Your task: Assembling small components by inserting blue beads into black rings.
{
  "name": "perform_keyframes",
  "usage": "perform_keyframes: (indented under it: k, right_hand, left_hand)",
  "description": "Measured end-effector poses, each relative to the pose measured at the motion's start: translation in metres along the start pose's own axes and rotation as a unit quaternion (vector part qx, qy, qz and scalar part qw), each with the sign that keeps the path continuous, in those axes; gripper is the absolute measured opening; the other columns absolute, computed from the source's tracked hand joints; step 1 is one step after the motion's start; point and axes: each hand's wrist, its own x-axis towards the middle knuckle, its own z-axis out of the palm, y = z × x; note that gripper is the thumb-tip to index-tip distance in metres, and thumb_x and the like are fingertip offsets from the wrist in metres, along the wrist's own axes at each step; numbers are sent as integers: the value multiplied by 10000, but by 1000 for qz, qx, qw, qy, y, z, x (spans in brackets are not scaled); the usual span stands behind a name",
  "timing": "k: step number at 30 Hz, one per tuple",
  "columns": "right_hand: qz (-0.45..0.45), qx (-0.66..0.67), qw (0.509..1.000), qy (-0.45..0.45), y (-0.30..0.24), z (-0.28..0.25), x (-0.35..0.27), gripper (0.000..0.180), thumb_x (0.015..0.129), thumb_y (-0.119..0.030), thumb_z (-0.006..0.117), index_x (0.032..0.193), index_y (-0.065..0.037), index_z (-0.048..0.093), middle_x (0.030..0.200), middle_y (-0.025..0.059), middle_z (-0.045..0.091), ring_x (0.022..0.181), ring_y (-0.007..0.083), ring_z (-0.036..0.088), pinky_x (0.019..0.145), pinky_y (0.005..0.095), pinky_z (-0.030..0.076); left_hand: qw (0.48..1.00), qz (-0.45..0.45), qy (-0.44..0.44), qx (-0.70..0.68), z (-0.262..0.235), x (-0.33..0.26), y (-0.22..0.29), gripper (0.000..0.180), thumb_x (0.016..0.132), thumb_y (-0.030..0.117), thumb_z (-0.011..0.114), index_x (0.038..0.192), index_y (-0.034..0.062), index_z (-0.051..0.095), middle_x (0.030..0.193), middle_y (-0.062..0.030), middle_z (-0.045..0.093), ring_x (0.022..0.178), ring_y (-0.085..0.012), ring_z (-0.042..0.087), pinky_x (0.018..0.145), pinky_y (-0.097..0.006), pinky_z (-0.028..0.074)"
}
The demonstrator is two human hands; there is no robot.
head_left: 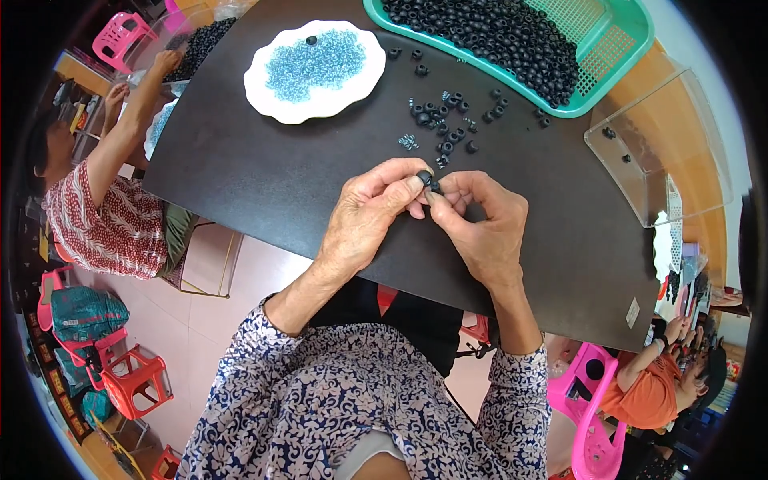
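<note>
small black pieces (425, 177), close together, partly covered, over table (576, 232)

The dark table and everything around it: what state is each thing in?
Left hand: pinching a small black piece
Right hand: pinched at the same spot, fingertips meeting the left's
White plate: flat, partly covered with small bluish pieces
Green basket: uncovered, heaped with black pieces
Loose black pieces: scattered
Red stool: upright

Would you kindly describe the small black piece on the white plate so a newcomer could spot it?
On the dark table, left of the green plastic basket, sits a white scalloped plate. Toward the far edge of its heap of tiny translucent bluish bits lies the small, roundish black piece, the only dark thing on that plate.
</note>
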Motion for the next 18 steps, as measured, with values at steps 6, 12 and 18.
perform_keyframes:
  k: [6, 12, 18]
  right_hand:
    - [-50, 3, 999, 17, 4, 2, 1, 127, 735, -19, 751, 822, -25, 658, 659, 6, 637, 539, 50, 561, 510, 198, 454]
    - [-40, 11, 999, 3, 5, 0, 0, 109, 743, -20, 747, 808, -27, 659, 653, 6, 633, 532, 46, 555, 495, 196, 441]
    - [-21, -7, 999, -32, -1, -3, 1, 112, 723, 19, 730, 796, 4, 646, 659, 4, 613, 561, 60, 524, 534, 210, 423]
  left_hand:
    - [1000, -14, -5, -12, -1, 1, -1, 278, 969, 127, 544, 1173, -56, 595, 906, -47, 647, 787, -94, 584, 745, -224, 494]
    - [1000, -20, 5, -3, -3, 1, -1, 269, 973, 117, 533, 1160, -64, 598, 897, -50, 642, 778, -93, 583, 743, -223, 496]
    - [994, 0, 4, 107, 0, -2, 11, 230, 971, 117, 537, 1109, -43, 629, 879, -36, 628, 747, -83, 556, 709, -219, 487]
